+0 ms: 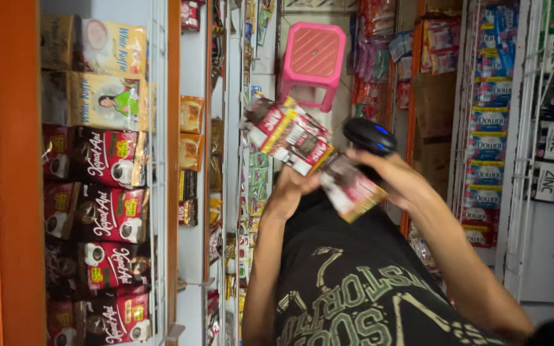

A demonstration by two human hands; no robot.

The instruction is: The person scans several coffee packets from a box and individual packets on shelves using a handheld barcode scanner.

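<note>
My left hand (292, 184) grips a strip of red, white and black sachets (290, 133) that runs up and to the left in front of my black printed shirt (354, 288). One end sachet (352, 189) of the strip lies between my two hands. My right hand (386, 168) is closed around a black handheld scanner (368, 134) with a small blue light, held just to the right of the strip. The scanner's head sits close above the end sachet.
An orange-framed wire shelf (161, 160) on the left holds red and black coffee packs (110, 211) and yellow packs. A pink plastic stool (312, 61) stands on the floor ahead. Racks of hanging sachets (492, 122) fill the right side.
</note>
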